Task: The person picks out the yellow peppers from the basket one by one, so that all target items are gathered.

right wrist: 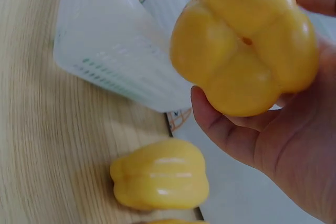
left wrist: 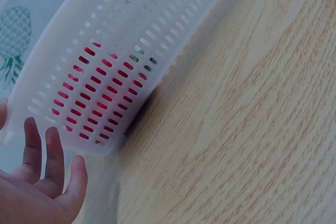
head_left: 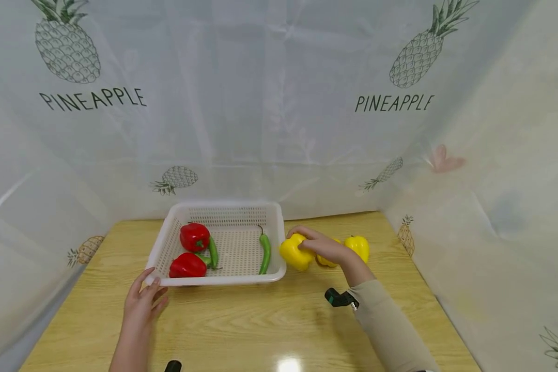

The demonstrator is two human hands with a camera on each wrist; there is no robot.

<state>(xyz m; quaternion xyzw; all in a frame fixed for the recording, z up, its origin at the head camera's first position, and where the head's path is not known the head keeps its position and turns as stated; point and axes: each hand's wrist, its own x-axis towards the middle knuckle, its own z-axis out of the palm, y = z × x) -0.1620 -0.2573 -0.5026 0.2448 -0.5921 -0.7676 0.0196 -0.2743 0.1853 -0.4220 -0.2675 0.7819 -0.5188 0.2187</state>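
My right hand (head_left: pixel 317 244) grips a yellow bell pepper (head_left: pixel 296 252) beside the basket's right wall; the right wrist view shows the pepper's lobed underside between thumb and fingers. At the near left corner of the white plastic basket (head_left: pixel 228 280), my left hand (head_left: pixel 141 299) touches the rim. Its fingers are spread and loosely extended along the outside in the left wrist view. Inside the basket lie two red bell peppers, one farther back (head_left: pixel 195 237) and one nearer (head_left: pixel 187 265). A green chili pepper (head_left: pixel 214 252) lies beside them, and another green chili pepper (head_left: pixel 265 254) lies at the right.
Two more yellow bell peppers sit right of the basket on the wooden table (head_left: pixel 260 320): one (head_left: pixel 357 248) stands in plain sight, the other (head_left: pixel 325 260) is partly hidden by my right forearm. A pineapple-print sheet (head_left: pixel 242 129) hangs behind the table and along its sides.
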